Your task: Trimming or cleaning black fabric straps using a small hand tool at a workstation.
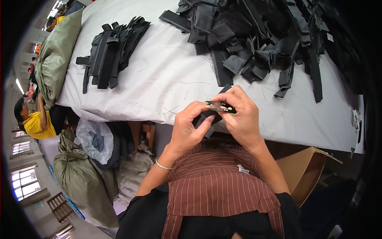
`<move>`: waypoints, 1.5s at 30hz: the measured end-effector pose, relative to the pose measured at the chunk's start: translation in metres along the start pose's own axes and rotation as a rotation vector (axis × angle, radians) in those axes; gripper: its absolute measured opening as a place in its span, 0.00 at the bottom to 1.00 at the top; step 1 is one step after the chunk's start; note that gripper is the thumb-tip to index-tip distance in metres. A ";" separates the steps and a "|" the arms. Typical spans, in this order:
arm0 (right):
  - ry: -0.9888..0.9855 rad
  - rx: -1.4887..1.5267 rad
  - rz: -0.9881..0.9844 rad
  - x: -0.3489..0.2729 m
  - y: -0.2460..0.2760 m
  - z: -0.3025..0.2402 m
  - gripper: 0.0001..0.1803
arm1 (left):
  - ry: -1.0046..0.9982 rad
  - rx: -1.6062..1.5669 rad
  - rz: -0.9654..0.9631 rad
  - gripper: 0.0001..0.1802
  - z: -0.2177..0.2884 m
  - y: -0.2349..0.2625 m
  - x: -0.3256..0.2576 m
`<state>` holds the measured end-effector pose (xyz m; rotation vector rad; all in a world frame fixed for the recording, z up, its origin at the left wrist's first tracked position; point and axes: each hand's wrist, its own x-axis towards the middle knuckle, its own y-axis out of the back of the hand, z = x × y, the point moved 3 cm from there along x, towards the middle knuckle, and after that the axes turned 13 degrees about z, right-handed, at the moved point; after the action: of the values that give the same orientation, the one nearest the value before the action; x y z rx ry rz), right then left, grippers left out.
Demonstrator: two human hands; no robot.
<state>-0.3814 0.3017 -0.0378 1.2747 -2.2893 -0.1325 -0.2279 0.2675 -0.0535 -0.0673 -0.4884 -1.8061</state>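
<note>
My left hand [191, 127] pinches a short black fabric strap piece [207, 118] just in front of my chest, at the near edge of the white table [159, 75]. My right hand [238, 115] holds small thread snips [221, 106] with a black and green handle, their metal tip pointing left against the strap. Both hands touch each other over the strap. A large loose heap of black strap pieces [254, 36] lies at the far right of the table. A neater stack of black straps [111, 49] lies at the far left.
A green woven sack [53, 55] rests on the table's left end. Below the table stand more sacks [83, 179] and a clear bag [93, 139] of dark cloth. An open cardboard box [304, 171] sits at my right. A person in yellow [34, 121] sits at far left.
</note>
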 end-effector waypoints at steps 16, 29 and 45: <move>-0.459 0.329 0.074 0.004 0.033 0.043 0.05 | 0.516 -0.385 0.067 0.09 -0.019 0.007 0.003; -0.035 -0.011 -0.178 0.002 0.025 0.012 0.09 | 0.503 -0.295 0.004 0.12 -0.016 0.010 0.002; 0.180 -0.101 -0.184 0.003 0.029 0.008 0.08 | 0.694 -0.506 -0.103 0.14 -0.018 0.013 -0.004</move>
<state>-0.4083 0.3144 -0.0341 1.3845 -1.9874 -0.1871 -0.2109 0.2617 -0.0675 0.2353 0.4652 -1.8743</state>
